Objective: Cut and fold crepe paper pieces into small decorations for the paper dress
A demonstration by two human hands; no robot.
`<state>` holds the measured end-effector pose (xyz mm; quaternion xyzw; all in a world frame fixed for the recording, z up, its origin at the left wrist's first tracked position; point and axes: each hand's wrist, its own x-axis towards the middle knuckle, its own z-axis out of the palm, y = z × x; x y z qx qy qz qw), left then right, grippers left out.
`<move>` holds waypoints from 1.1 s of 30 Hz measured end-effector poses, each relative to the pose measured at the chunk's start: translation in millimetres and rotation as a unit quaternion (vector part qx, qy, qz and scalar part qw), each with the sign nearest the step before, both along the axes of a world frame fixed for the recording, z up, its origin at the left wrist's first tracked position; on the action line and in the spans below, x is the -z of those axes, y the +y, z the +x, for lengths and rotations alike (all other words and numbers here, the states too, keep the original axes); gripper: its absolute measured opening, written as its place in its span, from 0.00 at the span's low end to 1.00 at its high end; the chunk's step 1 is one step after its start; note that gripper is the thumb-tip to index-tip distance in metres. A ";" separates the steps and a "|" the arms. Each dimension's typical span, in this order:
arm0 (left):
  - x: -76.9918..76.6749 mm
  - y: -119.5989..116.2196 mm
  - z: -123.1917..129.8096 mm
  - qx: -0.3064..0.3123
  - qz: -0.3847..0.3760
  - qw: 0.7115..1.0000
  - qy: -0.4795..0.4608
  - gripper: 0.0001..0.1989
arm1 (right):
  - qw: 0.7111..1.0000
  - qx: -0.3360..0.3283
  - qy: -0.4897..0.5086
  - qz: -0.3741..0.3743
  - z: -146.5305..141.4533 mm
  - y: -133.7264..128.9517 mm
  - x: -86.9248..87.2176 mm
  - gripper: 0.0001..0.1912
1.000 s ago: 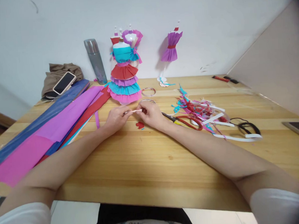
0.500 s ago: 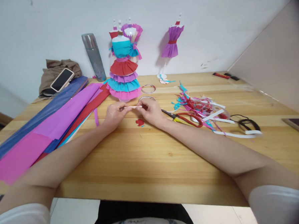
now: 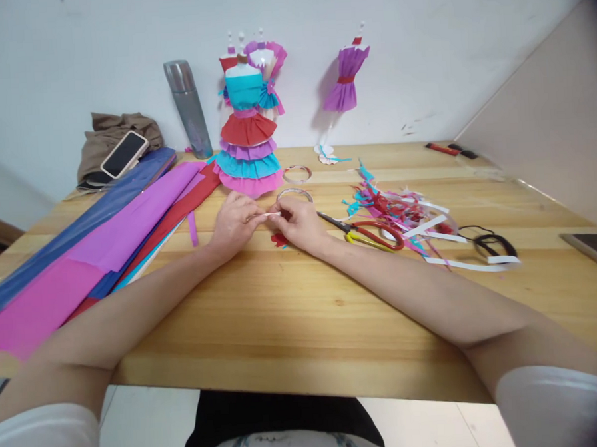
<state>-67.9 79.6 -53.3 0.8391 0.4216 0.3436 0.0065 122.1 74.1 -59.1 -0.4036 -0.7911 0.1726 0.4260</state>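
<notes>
1) Left hand pinches a thin, pale pink, paper-like strip between fingertips
2) Right hand pinches its other side, fingers together
3) Strip bridges both hands over the light-brown wooden table

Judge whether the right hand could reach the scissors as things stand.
Probably yes: the scissors lie close beside the right hand, largely uncovered, though it is pinching a pale strip.

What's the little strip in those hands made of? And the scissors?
Strip: maybe matte paper, being thin and pale, though too small to be sure.
Scissors: dull, dark blades suggest metal; smooth red and yellow handles suggest plastic.
</notes>
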 end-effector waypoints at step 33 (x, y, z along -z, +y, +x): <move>13.8 13.2 -2.0 -0.004 -0.043 0.977 -0.211 0.10 | 0.998 0.040 0.043 -0.029 -0.7 4.0 -0.6 0.07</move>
